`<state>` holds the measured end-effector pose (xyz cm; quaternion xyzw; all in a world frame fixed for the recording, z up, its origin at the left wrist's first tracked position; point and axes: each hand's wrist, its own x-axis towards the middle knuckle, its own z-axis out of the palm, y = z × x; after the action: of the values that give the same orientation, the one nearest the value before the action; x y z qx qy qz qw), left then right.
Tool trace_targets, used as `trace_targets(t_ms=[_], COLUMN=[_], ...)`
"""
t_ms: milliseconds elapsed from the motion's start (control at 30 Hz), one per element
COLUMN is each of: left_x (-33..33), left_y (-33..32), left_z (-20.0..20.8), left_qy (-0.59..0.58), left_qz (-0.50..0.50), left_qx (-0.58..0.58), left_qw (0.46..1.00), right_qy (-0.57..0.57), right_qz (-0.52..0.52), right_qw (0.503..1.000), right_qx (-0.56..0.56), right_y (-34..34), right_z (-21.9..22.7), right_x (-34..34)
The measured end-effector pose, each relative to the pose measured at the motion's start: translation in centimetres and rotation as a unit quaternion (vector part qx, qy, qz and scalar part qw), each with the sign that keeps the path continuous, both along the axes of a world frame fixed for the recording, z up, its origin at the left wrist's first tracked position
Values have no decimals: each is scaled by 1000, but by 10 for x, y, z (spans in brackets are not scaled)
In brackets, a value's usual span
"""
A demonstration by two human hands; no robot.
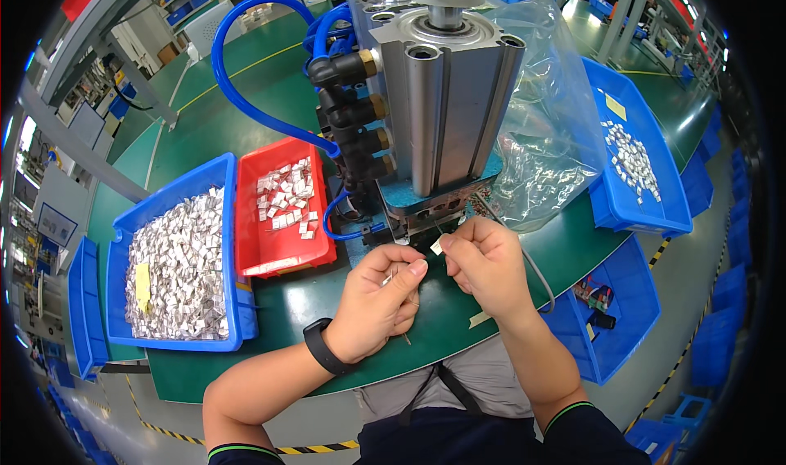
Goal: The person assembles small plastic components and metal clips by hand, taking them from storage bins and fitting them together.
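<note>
My right hand (490,268) pinches a small white flat part (436,246) between thumb and fingertips, just below the metal pneumatic press (442,97). Beside it, to the left, my left hand (381,301) is closed, thumb against index finger. A bit of a small white part with a thin lead (408,340) shows at its fingers; most of that piece is hidden in the hand. Both hands are over the front of the green table, their fingertips close together but apart. The tooling under the press lies right beyond them.
At left stand a blue bin (233,301) heaped with small white parts and a red bin (286,264) holding fewer. A clear plastic bag (540,137) and another blue bin (610,207) lie right. Blue air hoses (237,97) loop left of the press. A lower blue bin (630,326) hangs right.
</note>
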<state>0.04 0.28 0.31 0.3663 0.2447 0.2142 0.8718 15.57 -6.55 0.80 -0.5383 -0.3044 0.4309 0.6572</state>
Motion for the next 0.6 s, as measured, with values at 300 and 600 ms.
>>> trace_targets(t_ms=[300,600], left_x=[1,-1], left_y=[-1,-1], left_z=[0,1], left_qy=[15,8], left_qz=[6,-2], left_qx=[-1,-20], left_qw=[1000,1000], right_qy=[16,32], right_qz=[1,10], right_qw=[1000,999], right_qx=[-3,-1], right_y=[0,-2], right_z=[-1,-2], right_x=[0,0])
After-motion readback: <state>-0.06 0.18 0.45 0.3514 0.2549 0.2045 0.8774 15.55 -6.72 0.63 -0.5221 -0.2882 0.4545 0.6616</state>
